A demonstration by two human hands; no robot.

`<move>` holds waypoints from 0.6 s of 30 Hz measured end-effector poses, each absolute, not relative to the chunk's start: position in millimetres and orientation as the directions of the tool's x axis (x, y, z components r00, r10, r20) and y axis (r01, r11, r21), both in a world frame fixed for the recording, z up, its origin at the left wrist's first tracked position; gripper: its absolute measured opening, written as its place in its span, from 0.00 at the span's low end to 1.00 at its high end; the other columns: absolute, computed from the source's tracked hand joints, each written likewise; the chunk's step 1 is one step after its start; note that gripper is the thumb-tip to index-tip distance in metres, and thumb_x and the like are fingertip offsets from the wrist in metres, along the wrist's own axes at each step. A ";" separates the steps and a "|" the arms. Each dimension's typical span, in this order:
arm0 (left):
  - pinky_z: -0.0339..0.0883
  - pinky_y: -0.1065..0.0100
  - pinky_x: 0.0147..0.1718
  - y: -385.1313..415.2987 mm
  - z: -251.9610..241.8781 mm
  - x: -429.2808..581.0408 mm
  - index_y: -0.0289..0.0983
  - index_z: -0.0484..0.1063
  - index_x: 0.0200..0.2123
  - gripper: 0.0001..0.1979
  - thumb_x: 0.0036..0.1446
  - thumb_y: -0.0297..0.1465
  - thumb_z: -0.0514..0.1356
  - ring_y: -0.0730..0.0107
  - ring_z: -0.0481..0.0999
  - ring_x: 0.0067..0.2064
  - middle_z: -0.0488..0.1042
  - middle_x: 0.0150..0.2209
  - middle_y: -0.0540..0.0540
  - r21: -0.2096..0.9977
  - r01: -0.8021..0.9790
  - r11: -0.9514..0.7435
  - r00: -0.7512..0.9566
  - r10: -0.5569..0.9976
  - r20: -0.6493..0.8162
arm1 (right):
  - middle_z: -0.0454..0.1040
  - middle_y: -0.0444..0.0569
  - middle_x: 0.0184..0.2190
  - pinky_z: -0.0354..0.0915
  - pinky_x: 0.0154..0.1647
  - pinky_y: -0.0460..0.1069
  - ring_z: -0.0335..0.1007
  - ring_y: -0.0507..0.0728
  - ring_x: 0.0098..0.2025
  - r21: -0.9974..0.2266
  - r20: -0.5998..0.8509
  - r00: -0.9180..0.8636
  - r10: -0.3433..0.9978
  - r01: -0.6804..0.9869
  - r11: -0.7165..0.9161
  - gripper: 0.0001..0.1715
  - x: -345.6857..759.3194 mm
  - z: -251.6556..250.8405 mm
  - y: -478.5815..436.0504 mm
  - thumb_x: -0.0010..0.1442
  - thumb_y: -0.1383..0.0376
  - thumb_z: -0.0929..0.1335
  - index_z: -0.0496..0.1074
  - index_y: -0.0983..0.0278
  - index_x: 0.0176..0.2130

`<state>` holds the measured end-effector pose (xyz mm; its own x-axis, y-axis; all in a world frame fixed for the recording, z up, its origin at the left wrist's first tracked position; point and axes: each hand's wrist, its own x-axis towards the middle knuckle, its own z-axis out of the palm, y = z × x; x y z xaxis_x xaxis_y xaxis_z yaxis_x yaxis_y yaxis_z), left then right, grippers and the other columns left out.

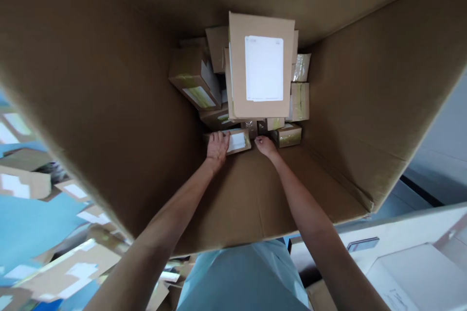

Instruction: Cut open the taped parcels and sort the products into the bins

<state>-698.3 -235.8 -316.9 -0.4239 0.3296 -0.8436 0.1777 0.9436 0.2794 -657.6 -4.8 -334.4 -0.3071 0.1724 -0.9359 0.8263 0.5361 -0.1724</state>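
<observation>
Both my arms reach deep into a tall cardboard carton. At its bottom my left hand lies over the left end of a small brown parcel with a white label, fingers curled on it. My right hand touches the same parcel's right end, fingers bent against it. Above the parcel lies a large flat box with a white label, on top of several small taped parcels.
More small taped parcels fill the carton's far end, one just right of my right hand. Outside, at lower left, labelled parcels lie on a blue floor. A white surface stands at lower right.
</observation>
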 end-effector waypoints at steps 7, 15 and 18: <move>0.64 0.46 0.72 -248.3 -201.3 -743.8 0.42 0.66 0.81 0.62 0.41 0.33 0.80 0.29 0.74 0.69 0.74 0.67 0.31 0.617 0.076 0.784 -0.368 0.597 -0.713 | 0.89 0.62 0.51 0.79 0.64 0.61 0.88 0.67 0.58 -0.241 -0.851 -0.364 0.380 0.912 0.333 0.22 -672.0 -256.3 76.5 0.73 0.47 0.70 0.82 0.62 0.45; 0.69 0.43 0.75 -240.3 -45.2 -784.7 0.48 0.81 0.69 0.54 0.34 0.33 0.88 0.30 0.70 0.76 0.78 0.71 0.41 0.688 -0.699 0.195 -0.543 0.482 -0.688 | 0.88 0.59 0.57 0.80 0.66 0.64 0.86 0.70 0.62 -0.730 -0.639 -0.629 0.442 0.678 -0.089 0.50 -676.1 -123.3 116.2 0.66 0.24 0.67 0.82 0.60 0.59; 0.73 0.43 0.72 -221.5 -44.9 -797.9 0.46 0.78 0.71 0.52 0.41 0.38 0.87 0.31 0.69 0.78 0.78 0.71 0.40 0.733 -0.678 0.056 -0.655 0.406 -0.637 | 0.83 0.56 0.67 0.76 0.72 0.63 0.77 0.69 0.74 -0.820 -0.534 -0.771 0.346 0.573 0.010 0.55 -699.8 -76.7 89.6 0.74 0.24 0.55 0.77 0.55 0.71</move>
